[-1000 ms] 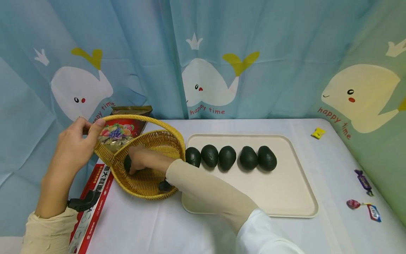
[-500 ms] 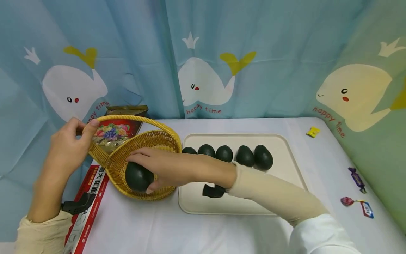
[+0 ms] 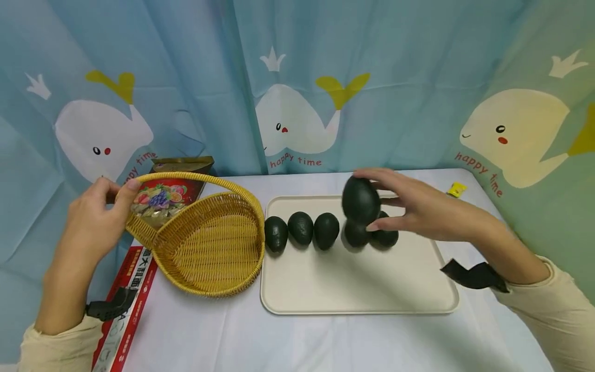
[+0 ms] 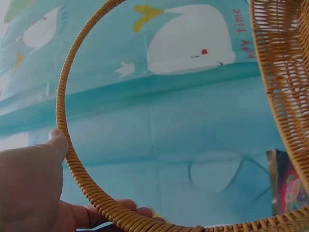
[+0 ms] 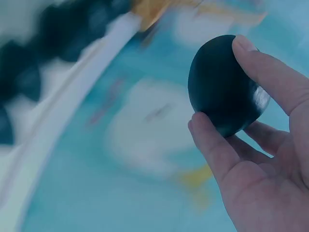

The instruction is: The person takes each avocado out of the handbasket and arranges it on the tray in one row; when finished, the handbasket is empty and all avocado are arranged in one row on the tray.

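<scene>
My left hand grips the handle of the yellow wicker basket, which is tilted so its bare woven inside faces me. The left wrist view shows thumb and fingers round the handle. Above the cream tray, my right hand holds a dark green avocado between thumb and fingers, also plain in the right wrist view. Several more avocados lie in a row along the tray's far part. The held avocado and the hand partly cover the two rightmost ones.
A fruit-printed bag stands behind the basket. A long red and white box lies under my left forearm. A yellow-wrapped candy sits at the far right of the white table. A whale-print curtain closes off the back.
My right hand has lifted the avocado out of the basket and carried it right, over the tray. The left hand still grips the handle.
</scene>
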Available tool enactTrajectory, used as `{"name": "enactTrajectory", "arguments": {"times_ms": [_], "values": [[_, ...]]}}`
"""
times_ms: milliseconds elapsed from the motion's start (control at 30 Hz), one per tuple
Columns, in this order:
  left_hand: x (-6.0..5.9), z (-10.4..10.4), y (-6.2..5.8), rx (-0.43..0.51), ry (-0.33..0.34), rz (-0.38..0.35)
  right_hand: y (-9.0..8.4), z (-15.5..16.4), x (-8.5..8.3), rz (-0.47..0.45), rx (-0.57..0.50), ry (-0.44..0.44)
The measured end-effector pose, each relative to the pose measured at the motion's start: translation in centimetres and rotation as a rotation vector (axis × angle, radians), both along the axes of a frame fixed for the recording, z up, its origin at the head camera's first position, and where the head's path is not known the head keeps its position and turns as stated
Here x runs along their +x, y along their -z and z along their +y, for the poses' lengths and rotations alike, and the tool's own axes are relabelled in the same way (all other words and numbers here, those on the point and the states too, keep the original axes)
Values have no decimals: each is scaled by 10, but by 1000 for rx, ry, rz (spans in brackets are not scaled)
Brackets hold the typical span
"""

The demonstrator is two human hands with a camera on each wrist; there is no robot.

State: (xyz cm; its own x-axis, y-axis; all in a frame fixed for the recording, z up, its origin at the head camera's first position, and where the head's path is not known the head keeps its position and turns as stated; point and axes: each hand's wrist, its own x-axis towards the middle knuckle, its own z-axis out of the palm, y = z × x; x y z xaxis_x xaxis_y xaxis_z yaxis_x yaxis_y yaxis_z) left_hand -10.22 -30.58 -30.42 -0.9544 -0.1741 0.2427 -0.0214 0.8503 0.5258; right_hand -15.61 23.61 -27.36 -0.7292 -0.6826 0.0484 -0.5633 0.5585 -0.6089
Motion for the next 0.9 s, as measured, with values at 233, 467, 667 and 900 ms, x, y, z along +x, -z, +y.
{"name": "enactTrajectory", "arguments": {"times_ms": [233, 467, 667, 900], "values": [[0, -1, -1, -6, 9, 0, 63, 103, -37, -218, 29, 192], [1, -4, -3, -2, 2, -15, 115, 132, -37, -299, 97, 207], [0, -6, -1, 3, 15, -10, 130, 125, -34, -348, 71, 152], [4, 5, 3, 75, -11, 163, 128, 120, -32, -377, 85, 138]]}}
